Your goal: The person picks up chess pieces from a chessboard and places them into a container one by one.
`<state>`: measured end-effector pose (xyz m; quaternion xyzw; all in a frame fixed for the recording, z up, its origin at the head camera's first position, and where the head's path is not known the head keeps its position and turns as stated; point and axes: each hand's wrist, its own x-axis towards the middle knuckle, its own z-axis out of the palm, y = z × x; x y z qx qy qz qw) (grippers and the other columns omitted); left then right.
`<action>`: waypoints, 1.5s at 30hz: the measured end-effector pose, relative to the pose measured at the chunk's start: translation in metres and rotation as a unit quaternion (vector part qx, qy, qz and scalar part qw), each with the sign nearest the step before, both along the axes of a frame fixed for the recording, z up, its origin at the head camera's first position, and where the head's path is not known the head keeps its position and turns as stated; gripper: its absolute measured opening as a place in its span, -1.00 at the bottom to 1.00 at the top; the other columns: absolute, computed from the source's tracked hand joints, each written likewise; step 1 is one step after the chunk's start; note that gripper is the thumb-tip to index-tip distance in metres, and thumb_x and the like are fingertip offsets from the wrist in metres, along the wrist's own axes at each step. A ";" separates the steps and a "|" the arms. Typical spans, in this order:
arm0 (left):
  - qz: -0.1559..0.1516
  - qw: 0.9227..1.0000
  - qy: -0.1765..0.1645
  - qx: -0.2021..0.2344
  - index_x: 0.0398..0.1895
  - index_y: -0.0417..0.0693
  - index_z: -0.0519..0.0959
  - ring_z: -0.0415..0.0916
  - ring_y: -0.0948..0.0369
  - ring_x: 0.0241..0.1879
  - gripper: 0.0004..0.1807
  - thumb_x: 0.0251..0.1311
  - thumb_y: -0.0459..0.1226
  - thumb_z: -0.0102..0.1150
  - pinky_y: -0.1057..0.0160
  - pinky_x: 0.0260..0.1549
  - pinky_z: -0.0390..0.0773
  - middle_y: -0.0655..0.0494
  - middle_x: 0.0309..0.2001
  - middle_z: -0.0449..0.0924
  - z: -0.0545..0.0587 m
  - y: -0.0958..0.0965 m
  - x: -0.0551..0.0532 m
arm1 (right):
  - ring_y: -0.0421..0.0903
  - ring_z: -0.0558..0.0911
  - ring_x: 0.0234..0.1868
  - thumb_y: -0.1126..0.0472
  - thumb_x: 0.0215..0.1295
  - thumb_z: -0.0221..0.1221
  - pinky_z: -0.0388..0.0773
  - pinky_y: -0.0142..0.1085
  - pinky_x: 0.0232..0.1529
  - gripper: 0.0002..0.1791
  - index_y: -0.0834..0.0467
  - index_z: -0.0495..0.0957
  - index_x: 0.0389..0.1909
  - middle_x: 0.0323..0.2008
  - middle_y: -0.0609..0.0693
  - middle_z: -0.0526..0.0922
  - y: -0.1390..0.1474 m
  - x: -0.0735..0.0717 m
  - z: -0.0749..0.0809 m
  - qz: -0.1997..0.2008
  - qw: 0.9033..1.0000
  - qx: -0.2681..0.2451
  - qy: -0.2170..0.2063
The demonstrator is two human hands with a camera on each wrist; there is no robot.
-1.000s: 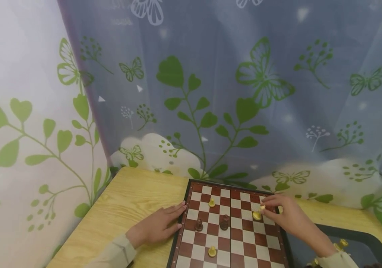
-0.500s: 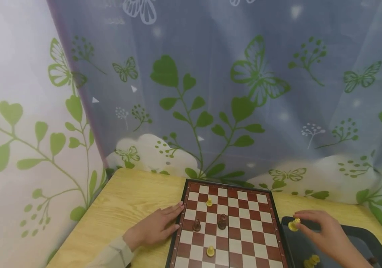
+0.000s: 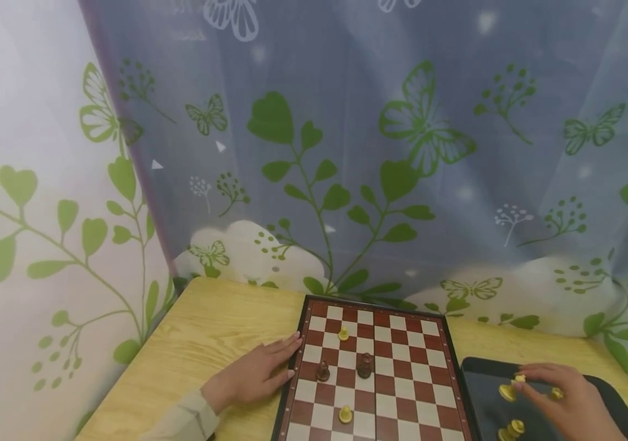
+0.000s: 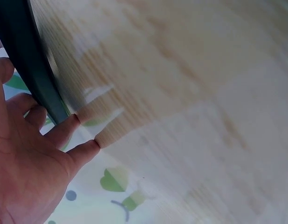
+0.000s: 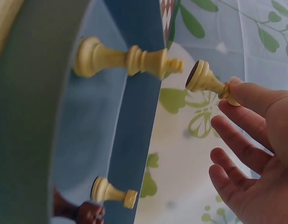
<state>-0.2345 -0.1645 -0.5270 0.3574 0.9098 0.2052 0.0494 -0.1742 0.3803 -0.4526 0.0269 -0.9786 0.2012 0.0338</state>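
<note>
My right hand (image 3: 567,398) pinches a yellow chess piece (image 5: 203,78) by its top, between thumb and index finger. The piece hangs tilted over the black tray (image 3: 476,367), its dark-bottomed base pointing away from the fingers and its head hidden by them. Close by in the tray stands a yellow king (image 5: 144,61), and a yellow rook (image 5: 111,192) is farther along. Left of the tray lies the chessboard (image 3: 413,370). My left hand (image 3: 253,375) rests on the table, straight fingers touching the board's left edge.
Two yellow pawns (image 3: 345,414) and two dark chess pieces (image 3: 365,366) stand on the board's left half. A dark piece (image 5: 85,212) lies in the tray. Behind the wooden table (image 3: 231,312) hangs a leaf-printed curtain (image 3: 314,153).
My right hand has taken the yellow piece off the board's right half and carried it rightward over the tray. My left hand stays at the board's edge.
</note>
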 end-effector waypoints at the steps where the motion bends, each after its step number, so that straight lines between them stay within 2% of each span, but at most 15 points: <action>1: 0.001 1.000 -0.001 -0.001 0.62 -0.08 0.09 0.18 -0.09 0.52 -0.31 0.60 0.07 -0.24 -0.38 0.35 0.24 0.01 0.62 0.00 0.000 0.000 0.000 | 0.43 0.55 0.03 0.01 0.30 0.37 0.54 0.29 -0.12 -0.61 0.23 0.74 -0.05 0.03 0.39 0.66 0.002 0.000 -0.001 0.001 1.000 0.000 0.000; 4: 0.004 1.000 -0.006 -0.005 0.62 -0.08 0.09 0.17 -0.09 0.52 -0.31 0.60 0.07 -0.24 -0.38 0.35 0.24 0.01 0.62 0.00 0.000 0.000 0.000 | 0.37 0.60 -0.04 0.02 0.32 0.35 0.57 0.26 -0.16 -0.61 0.25 0.73 -0.04 0.00 0.37 0.67 0.009 0.001 -0.005 0.006 1.000 0.002 -0.004; 9: 0.004 1.000 -0.003 -0.004 0.62 -0.09 0.10 0.18 -0.10 0.52 -0.31 0.60 0.07 -0.25 -0.38 0.34 0.26 0.00 0.62 0.01 -0.002 -0.001 0.000 | 0.19 0.69 -0.15 0.07 0.30 0.36 0.63 0.19 -0.14 -0.64 0.27 0.73 -0.06 -0.11 0.23 0.73 0.018 -0.002 -0.008 0.020 1.000 0.015 -0.019; 16: -0.002 1.000 -0.003 0.006 0.61 -0.12 0.11 0.20 -0.12 0.50 -0.31 0.60 0.06 -0.24 -0.42 0.29 0.29 -0.04 0.61 0.03 -0.002 0.000 0.001 | 0.27 0.68 -0.12 0.04 0.30 0.36 0.64 0.18 -0.13 -0.67 0.25 0.77 -0.18 -0.08 0.30 0.72 0.027 -0.003 -0.013 0.019 0.999 0.016 -0.040; 21: -0.002 1.000 -0.006 0.010 0.60 -0.14 0.13 0.21 -0.13 0.50 -0.32 0.61 0.05 -0.23 -0.43 0.28 0.30 -0.05 0.61 0.05 -0.001 0.001 0.002 | 0.26 0.69 -0.13 0.04 0.30 0.36 0.65 0.16 -0.15 -0.67 0.27 0.78 -0.20 -0.06 0.33 0.71 0.029 -0.003 -0.015 0.021 0.999 0.013 -0.044; 27: -0.005 1.000 0.008 0.010 0.59 -0.16 0.14 0.23 -0.14 0.48 -0.32 0.61 0.04 -0.22 -0.43 0.26 0.32 -0.08 0.60 0.07 0.000 0.000 0.001 | 0.23 0.70 -0.17 0.09 0.27 0.38 0.66 0.13 -0.17 -0.71 0.26 0.78 -0.21 -0.08 0.31 0.72 0.030 -0.004 -0.019 0.028 0.999 0.016 -0.042; 33: -0.010 1.000 0.011 0.019 0.59 -0.17 0.15 0.24 -0.15 0.48 -0.33 0.61 0.03 -0.21 -0.45 0.25 0.32 -0.08 0.59 0.08 0.000 0.000 -0.001 | 0.22 0.70 -0.17 0.04 0.27 0.38 0.67 0.12 -0.17 -0.69 0.26 0.78 -0.25 -0.09 0.31 0.72 0.031 -0.005 -0.020 0.016 0.998 0.017 -0.056; 40: -0.007 1.000 0.012 0.013 0.60 -0.15 0.14 0.24 -0.15 0.48 -0.32 0.61 0.04 -0.22 -0.44 0.27 0.29 -0.06 0.60 0.06 0.000 0.001 0.001 | 0.25 0.69 -0.14 0.00 0.28 0.37 0.65 0.15 -0.17 -0.64 0.26 0.77 -0.21 -0.06 0.34 0.70 0.031 -0.004 -0.019 -0.003 0.997 0.013 -0.081; 45: -0.003 1.000 0.008 0.013 0.60 -0.14 0.14 0.23 -0.14 0.49 -0.32 0.60 0.04 -0.21 -0.43 0.30 0.28 -0.05 0.61 0.05 0.003 0.002 0.002 | 0.30 0.66 -0.13 0.00 0.32 0.33 0.61 0.22 -0.14 -0.62 0.28 0.76 -0.18 -0.05 0.36 0.68 0.032 -0.003 -0.017 -0.009 0.996 0.019 -0.091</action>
